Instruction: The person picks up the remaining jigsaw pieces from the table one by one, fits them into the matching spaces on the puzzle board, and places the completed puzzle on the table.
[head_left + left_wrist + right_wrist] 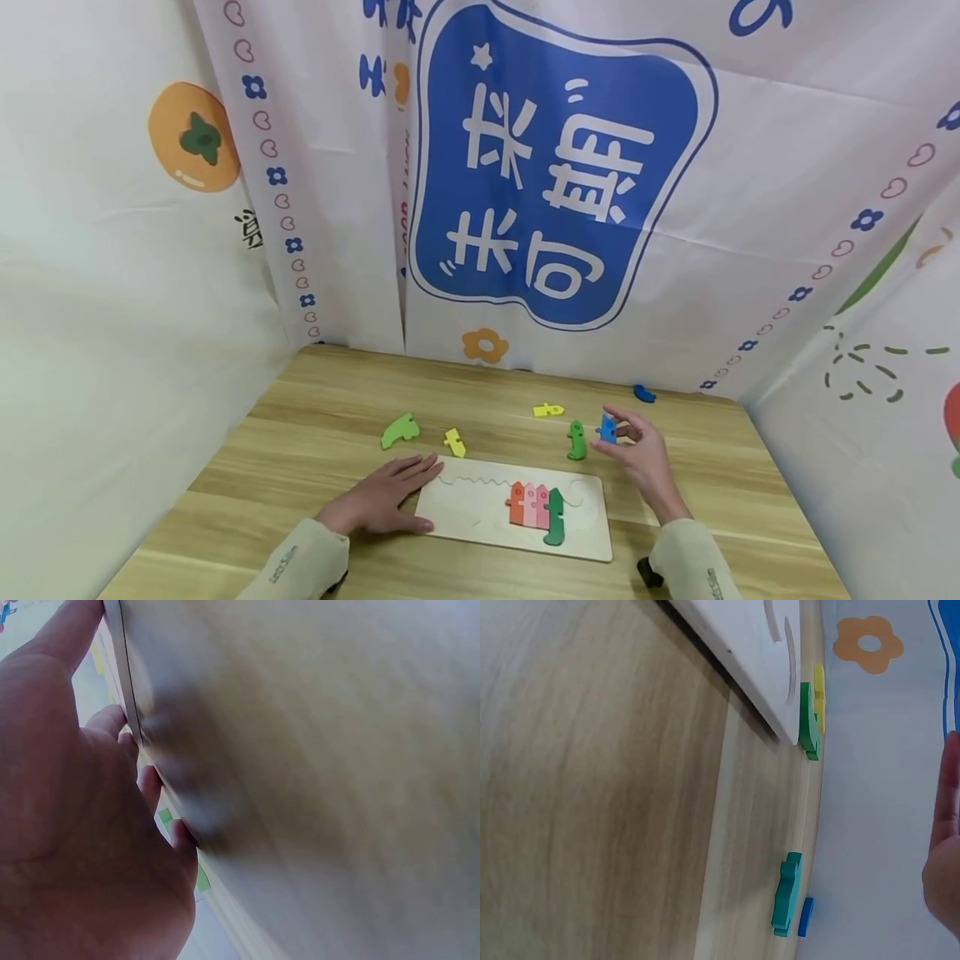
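Observation:
A pale wooden puzzle board (pixel 465 517) lies on the table. Seated on its right half are an orange piece (pixel 517 504), two pink pieces, and a dark green piece (pixel 554 521) that overhangs the row. My left hand (pixel 382 496) rests at the board's left end, fingers extended; the left wrist view shows its fingertips (pixel 150 784) by the board edge. Beyond the board's right end, my right hand (pixel 637 454) pinches a blue puzzle piece (pixel 607 429) between thumb and fingers. Only part of that hand (pixel 945 847) enters the right wrist view, and the held piece is outside it.
Loose pieces lie behind the board: light green (pixel 401 430), yellow (pixel 454 442), another yellow (pixel 549 410), green (pixel 576 440) and blue (pixel 644 393). A teal piece (pixel 786 896) shows in the right wrist view. Printed cloth (pixel 345 275) walls the table's back and sides.

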Action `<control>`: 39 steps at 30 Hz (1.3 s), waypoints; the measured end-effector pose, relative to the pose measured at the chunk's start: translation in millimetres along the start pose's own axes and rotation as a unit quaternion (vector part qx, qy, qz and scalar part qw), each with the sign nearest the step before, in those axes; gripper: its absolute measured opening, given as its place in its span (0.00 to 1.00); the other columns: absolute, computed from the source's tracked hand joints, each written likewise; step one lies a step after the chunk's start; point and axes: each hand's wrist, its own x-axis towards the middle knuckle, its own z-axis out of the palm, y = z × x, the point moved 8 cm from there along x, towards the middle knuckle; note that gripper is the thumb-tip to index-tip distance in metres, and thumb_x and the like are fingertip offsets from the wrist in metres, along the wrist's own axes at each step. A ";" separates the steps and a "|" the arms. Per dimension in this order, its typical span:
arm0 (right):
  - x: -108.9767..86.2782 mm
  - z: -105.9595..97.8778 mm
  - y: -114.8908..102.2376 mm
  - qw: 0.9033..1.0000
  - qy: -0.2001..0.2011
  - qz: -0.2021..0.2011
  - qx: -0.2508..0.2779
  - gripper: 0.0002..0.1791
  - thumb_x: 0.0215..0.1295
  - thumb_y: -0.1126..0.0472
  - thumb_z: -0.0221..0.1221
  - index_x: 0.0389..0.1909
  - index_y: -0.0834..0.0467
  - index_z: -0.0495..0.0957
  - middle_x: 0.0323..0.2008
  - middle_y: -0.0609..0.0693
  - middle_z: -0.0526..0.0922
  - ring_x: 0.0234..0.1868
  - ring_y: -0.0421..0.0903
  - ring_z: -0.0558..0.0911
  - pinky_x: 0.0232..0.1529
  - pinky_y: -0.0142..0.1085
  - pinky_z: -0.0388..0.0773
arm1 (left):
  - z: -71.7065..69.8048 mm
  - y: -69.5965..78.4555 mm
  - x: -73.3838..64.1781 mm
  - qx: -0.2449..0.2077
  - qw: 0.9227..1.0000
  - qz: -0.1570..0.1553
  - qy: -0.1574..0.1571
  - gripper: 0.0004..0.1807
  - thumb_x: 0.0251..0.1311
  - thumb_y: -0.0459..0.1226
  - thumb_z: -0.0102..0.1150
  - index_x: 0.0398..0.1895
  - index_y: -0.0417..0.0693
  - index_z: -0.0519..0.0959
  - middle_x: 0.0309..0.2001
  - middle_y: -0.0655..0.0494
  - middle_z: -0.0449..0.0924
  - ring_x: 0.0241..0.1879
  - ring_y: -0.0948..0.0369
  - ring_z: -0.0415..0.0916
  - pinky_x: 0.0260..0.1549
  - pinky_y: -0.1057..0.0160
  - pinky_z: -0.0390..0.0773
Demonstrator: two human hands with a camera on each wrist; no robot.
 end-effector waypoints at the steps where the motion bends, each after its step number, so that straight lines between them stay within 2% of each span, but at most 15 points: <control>1: -0.3 -0.5 -1.9 1.000 0.003 -0.009 -0.010 0.33 0.58 0.61 0.76 0.66 0.50 0.79 0.60 0.51 0.76 0.50 0.44 0.79 0.44 0.26 0.81 | -0.7 0.6 0.2 -0.002 1.000 0.001 0.001 0.54 0.60 0.70 0.60 0.84 0.60 0.54 0.84 0.58 0.50 0.81 0.45 0.49 0.74 0.34 0.57; 8: -3.3 0.3 -13.3 0.997 0.005 -0.060 -0.039 0.31 0.55 0.61 0.78 0.62 0.54 0.83 0.52 0.53 0.76 0.51 0.48 0.79 0.47 0.22 0.81 | -3.3 2.1 1.2 0.005 1.000 0.008 0.004 0.53 0.61 0.69 0.61 0.84 0.59 0.54 0.84 0.57 0.50 0.81 0.44 0.50 0.74 0.34 0.57; 18: -5.6 4.5 -12.7 0.996 0.002 -0.066 -0.053 0.31 0.50 0.57 0.81 0.58 0.53 0.86 0.46 0.52 0.76 0.48 0.46 0.80 0.46 0.24 0.82 | 1.0 0.5 1.6 0.010 1.000 0.005 0.003 0.53 0.60 0.70 0.60 0.84 0.62 0.54 0.84 0.58 0.51 0.81 0.44 0.50 0.73 0.33 0.58; 26: -12.1 4.8 -14.1 0.994 0.009 -0.087 -0.069 0.30 0.50 0.62 0.80 0.57 0.56 0.86 0.38 0.52 0.73 0.33 0.43 0.75 0.32 0.27 0.74 | 2.2 1.7 -2.5 0.005 1.000 0.006 0.007 0.54 0.59 0.70 0.61 0.84 0.61 0.55 0.84 0.58 0.51 0.81 0.44 0.50 0.74 0.33 0.57; 34: -16.0 3.8 -9.0 0.994 -0.002 -0.079 -0.079 0.32 0.50 0.57 0.81 0.59 0.55 0.85 0.49 0.52 0.80 0.35 0.39 0.82 0.31 0.29 0.80 | 0.0 1.8 -2.8 0.002 1.000 0.007 0.008 0.54 0.60 0.70 0.61 0.84 0.61 0.54 0.84 0.57 0.51 0.81 0.44 0.50 0.74 0.33 0.57; 39: -17.1 4.2 -5.4 0.995 -0.015 -0.065 -0.074 0.32 0.52 0.58 0.80 0.60 0.58 0.84 0.52 0.55 0.82 0.36 0.40 0.84 0.33 0.29 0.82 | -2.0 2.0 -0.8 0.004 1.000 0.009 0.010 0.54 0.60 0.70 0.60 0.84 0.61 0.54 0.84 0.57 0.51 0.81 0.44 0.50 0.74 0.33 0.57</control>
